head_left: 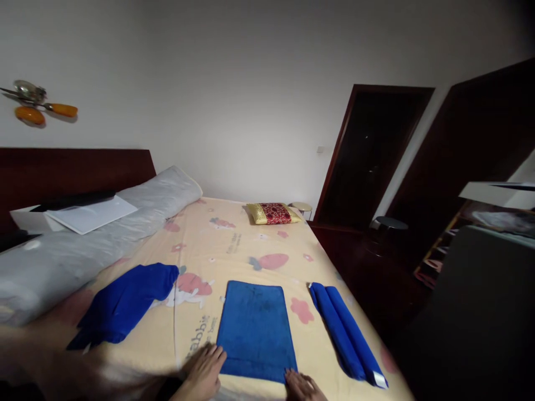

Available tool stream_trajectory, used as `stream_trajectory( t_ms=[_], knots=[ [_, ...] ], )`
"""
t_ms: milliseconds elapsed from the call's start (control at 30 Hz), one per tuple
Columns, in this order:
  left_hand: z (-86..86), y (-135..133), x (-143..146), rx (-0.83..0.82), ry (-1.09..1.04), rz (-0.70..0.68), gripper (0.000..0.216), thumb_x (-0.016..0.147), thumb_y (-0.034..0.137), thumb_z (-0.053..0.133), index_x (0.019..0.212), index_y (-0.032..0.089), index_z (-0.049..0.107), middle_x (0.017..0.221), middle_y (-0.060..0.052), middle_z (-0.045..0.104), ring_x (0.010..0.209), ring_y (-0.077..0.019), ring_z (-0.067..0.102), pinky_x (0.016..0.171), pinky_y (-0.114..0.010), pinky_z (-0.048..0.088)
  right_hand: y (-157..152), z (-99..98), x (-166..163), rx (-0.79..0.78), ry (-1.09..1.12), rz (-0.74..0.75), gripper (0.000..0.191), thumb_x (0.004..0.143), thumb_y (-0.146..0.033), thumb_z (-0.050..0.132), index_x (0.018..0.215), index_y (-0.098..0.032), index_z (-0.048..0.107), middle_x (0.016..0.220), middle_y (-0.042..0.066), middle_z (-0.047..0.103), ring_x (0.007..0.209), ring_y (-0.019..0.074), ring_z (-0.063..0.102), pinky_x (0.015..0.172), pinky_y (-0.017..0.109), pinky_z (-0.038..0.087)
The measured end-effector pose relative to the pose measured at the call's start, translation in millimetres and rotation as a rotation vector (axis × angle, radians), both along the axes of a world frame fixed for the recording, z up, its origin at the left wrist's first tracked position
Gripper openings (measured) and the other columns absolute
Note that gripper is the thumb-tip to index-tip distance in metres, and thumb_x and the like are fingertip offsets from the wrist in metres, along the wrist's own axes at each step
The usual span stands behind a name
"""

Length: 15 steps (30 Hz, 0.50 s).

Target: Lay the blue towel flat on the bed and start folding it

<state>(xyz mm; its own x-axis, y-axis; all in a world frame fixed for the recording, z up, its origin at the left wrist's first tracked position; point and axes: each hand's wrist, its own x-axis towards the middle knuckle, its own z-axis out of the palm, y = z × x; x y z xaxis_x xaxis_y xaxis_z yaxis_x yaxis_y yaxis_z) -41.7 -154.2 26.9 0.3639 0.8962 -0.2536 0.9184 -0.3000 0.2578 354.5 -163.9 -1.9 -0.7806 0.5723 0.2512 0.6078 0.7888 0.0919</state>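
Observation:
A blue towel point(256, 329) lies spread flat on the bed point(234, 239) in front of me. My left hand point(204, 370) rests with fingers stretched out at the towel's near left corner. My right hand point(301, 387) lies flat at the near right corner, fingers spread and partly cut off by the frame's lower edge. Neither hand holds anything. To the right a rolled blue towel point(346, 333) lies lengthwise. On the left a crumpled blue towel point(125, 303) sits in a heap.
The bed has a yellow cartoon-print sheet. A long grey bolster point(104, 234) with a white box point(71, 214) on it runs along the dark headboard. A red and gold pillow point(273, 213) lies at the far end. Dark wooden doors point(371, 161) and shelves stand to the right.

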Motion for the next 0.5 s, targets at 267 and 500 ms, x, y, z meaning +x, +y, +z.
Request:
stream_trajectory(
  t_ms=[267,500],
  knots=[
    [-5.1,6,-4,0.033,0.046,-0.064,0.063,0.078,0.015,0.042,0.141,0.018,0.041,0.151,-0.012,0.042,0.142,-0.0297,0.030,0.120,-0.050,0.019,2,20.1,-10,-0.054,0.012,-0.190,0.040,0.081,-0.023,0.057,0.120,-0.029,0.061,0.118,0.006,0.070,0.105,0.0255,0.065,0.090,0.038,0.048],
    [33.1,8,0,0.114,0.043,-0.083,0.045,0.075,0.003,0.036,0.106,0.022,0.063,0.118,-0.008,0.064,0.120,-0.0239,0.050,0.113,-0.047,0.026,5,6.5,-15,-0.233,0.120,-0.421,0.031,0.081,-0.017,0.053,0.103,-0.031,0.070,0.121,0.006,0.067,0.107,0.0250,0.061,0.095,0.040,0.041]
  ],
)
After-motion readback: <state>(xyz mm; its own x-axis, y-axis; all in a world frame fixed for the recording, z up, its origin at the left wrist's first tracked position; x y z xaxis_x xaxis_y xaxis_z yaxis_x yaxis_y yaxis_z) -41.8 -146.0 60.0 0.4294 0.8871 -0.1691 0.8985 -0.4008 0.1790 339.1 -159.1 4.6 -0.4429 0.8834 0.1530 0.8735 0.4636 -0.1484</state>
